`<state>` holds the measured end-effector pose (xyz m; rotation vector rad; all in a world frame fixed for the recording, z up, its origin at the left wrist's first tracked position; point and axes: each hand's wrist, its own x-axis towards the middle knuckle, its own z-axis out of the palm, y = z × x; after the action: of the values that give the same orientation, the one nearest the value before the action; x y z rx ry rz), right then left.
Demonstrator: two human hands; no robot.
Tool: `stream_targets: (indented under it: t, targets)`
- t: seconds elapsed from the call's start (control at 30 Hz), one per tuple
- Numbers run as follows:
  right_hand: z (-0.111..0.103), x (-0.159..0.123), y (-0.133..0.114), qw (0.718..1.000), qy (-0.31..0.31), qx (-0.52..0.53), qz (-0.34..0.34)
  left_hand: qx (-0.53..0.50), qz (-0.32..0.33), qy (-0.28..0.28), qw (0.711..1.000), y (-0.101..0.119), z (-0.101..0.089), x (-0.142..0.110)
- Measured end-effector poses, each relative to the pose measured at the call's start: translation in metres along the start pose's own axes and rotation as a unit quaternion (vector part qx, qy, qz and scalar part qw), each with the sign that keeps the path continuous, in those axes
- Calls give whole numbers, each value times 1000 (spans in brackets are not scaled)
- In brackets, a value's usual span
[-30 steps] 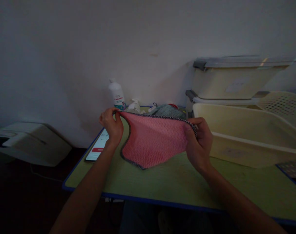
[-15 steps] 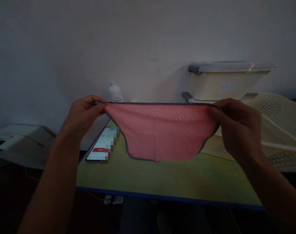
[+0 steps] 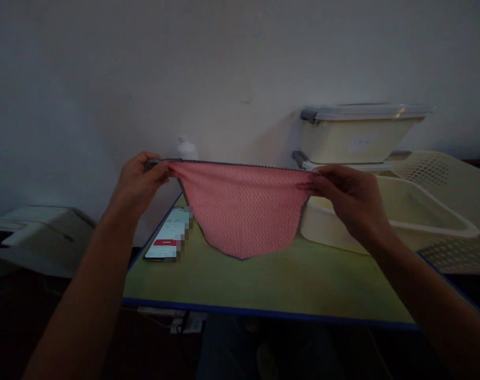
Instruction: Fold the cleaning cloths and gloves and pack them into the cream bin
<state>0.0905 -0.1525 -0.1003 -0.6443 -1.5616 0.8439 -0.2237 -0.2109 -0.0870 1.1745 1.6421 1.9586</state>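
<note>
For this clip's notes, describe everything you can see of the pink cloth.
The pink cloth looks like thin, soft fabric with a fine wavy texture, bordered by dark-and-white patterned edging. The left hand and right hand pinch its upper edge near either end, stretching it nearly straight. Slight creases run below that edge; the rest droops to a blunt, rounded point. It hangs in front of the table; whether its lower edge touches the tabletop is unclear.

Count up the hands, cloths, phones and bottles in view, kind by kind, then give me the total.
Hands: 2, left hand and right hand
Pink cloth: 1
Phone: 1
White bottle, partly hidden: 1
Total: 5
</note>
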Motion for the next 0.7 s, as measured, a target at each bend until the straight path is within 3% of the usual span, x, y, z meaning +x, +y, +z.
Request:
stream_targets:
  t: [0.13, 0.23, 0.27, 0.33, 0.37, 0.47, 0.57, 0.7]
  targets:
    - [-5, -12, -11, 990, 37, -100, -94, -30, 149, 1, 988, 19, -19, -25]
    - [-22, -37, -13, 946, 31, -278, -166, 50, 176, 15, 983, 16, -44, -58]
    - [-29, -48, -9, 923, -11, -329, -200, 77, 170, -9, 982, 9, -53, -69]
    - [-43, -73, 2, 899, -141, -340, -239, 177, 98, -127, 971, -12, -68, -92]
    - [-49, -85, 9, 892, -196, -336, -229, 226, 39, -203, 952, -25, -75, -103]
    - [-60, -118, 24, 880, -277, -339, -187, 227, -10, -370, 901, -62, -88, -134]
    - [-66, -141, 28, 865, -336, -334, -166, 190, -22, -425, 885, -83, -99, -158]
    - [-84, -161, 28, 865, -355, -310, -170, 203, -12, -458, 865, -83, -119, -177]
